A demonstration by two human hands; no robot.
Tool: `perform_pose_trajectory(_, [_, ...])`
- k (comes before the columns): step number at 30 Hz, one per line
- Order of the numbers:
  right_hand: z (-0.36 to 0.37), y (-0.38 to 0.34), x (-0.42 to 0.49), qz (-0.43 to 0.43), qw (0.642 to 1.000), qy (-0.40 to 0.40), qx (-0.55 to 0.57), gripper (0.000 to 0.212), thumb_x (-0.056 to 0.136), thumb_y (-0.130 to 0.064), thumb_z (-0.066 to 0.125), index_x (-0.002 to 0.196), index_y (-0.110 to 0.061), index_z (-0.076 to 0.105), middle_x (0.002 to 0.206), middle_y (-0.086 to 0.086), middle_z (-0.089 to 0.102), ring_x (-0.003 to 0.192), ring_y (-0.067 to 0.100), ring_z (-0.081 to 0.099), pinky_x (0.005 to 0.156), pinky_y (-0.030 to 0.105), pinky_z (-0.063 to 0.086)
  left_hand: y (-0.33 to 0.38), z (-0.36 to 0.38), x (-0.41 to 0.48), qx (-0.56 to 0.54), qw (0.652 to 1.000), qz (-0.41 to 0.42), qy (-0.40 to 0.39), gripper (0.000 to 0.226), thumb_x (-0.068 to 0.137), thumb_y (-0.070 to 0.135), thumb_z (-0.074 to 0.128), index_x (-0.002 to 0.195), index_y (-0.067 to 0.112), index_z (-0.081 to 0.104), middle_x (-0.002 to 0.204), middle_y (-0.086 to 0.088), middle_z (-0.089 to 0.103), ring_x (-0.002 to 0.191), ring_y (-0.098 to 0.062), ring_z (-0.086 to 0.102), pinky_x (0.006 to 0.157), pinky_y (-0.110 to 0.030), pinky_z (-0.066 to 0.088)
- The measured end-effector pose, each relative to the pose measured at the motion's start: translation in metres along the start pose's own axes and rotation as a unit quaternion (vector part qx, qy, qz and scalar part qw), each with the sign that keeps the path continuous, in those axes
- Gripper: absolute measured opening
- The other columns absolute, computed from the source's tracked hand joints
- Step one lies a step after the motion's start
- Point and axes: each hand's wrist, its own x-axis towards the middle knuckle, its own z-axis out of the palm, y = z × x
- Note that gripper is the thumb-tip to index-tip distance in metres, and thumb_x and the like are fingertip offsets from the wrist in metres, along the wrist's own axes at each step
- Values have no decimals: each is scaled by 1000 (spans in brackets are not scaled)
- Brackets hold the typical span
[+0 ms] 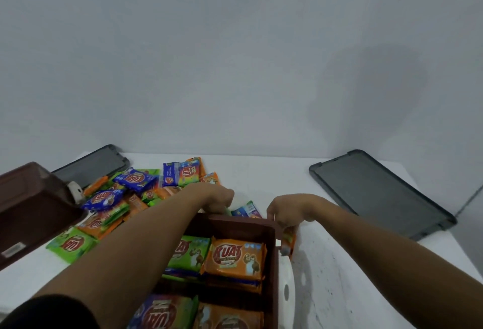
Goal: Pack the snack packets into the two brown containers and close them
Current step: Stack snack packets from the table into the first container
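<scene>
My right hand [290, 211] pinches a flat orange foil snack packet [288, 241] by its top edge, just outside the open brown plastic container [230, 225]. The packet is probably light, soft and slippery, so I grip the seam. My left hand [217, 198] curls beyond the far wall; whether it holds anything, I cannot tell.

Brown containers [271, 250], green, orange, blue packets [136, 179]
</scene>
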Motion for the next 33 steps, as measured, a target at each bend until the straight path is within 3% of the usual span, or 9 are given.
perform_pose_trajectory(3, [-4, 5, -2, -14, 998, -9, 55, 14, 82, -18, 76, 93, -17, 67, 96, 2, 70, 87, 20, 69, 70, 30, 57, -8, 2, -1, -31, 1000, 5, -3, 39, 100, 20, 54, 138, 12, 52, 136, -9, 55, 117, -28, 54, 87, -35, 45])
perform_pose_trajectory(6, [-10, 13, -5, -23, 992, -21, 126, 21, 82, -20, 79, 98, -17, 67, 101, 6, 72, 89, 22, 72, 74, 32, 59, -20, -3, -4, -157, 987, 14, -11, 29, 93, 23, 69, 119, 15, 57, 107, -2, 57, 91, -20, 58, 70, -28, 48])
perform_pose_trajectory(11, [-21, 29, -8, -48, 949, -39, 309, 38, 81, -17, 81, 114, -15, 62, 119, 12, 70, 108, 29, 69, 98, 47, 55, -28, -16, -19, -415, 909, 31, -10, 31, 80, 1, 79, 95, 12, 54, 106, -15, 62, 93, -31, 66, 68, -38, 58])
perform_pose_trajectory(14, [-22, 32, -8, -83, 898, -56, 428, 43, 92, -6, 67, 132, -9, 51, 127, 20, 67, 115, 38, 66, 96, 53, 54, -40, -16, -27, -508, 860, 54, -9, 22, 89, 5, 72, 94, 11, 52, 100, -15, 68, 93, -33, 70, 78, -54, 61])
perform_pose_trajectory(17, [-24, 27, -11, -105, 857, -50, 501, 42, 98, -5, 55, 138, -9, 47, 127, 24, 66, 113, 40, 67, 88, 50, 56, -52, -13, -35, -610, 788, 81, -5, 17, 97, 8, 64, 88, 14, 50, 98, -15, 65, 94, -35, 71, 69, -56, 61])
perform_pose_trajectory(20, [-28, 15, -15, -105, 850, -22, 517, 48, 96, -23, 60, 139, -7, 49, 122, 21, 68, 96, 29, 69, 75, 41, 55, -53, -9, -46, -679, 728, 83, 56, 16, 97, 4, 58, 91, 16, 50, 98, -14, 59, 83, -34, 74, 51, -43, 61])
perform_pose_trajectory(24, [-31, -10, -27, -94, 845, -5, 526, 53, 101, -47, 49, 131, -6, 60, 115, 21, 69, 82, 25, 64, 68, 38, 50, -56, -3, -62, -744, 652, 110, 96, 27, 96, -1, 48, 112, 16, 62, 107, -11, 61, 88, -31, 73, 54, -38, 62])
perform_pose_trajectory(27, [-31, -28, -40, -116, 848, 4, 517, 59, 103, -53, 40, 131, -6, 61, 113, 20, 68, 82, 25, 64, 68, 39, 50, -59, 1, -79, -760, 627, 146, 85, 22, 99, 5, 48, 104, 16, 65, 104, -10, 68, 88, -29, 72, 64, -42, 64])
perform_pose_trajectory(33, [-23, -69, -77, -132, 867, 22, 479, 54, 101, -51, 46, 131, -9, 62, 116, 18, 69, 89, 26, 64, 72, 39, 51, -60, 12, -119, -740, 630, 217, 88, 12, 94, 28, 61, 89, 18, 60, 90, -8, 69, 88, -32, 73, 67, -44, 63])
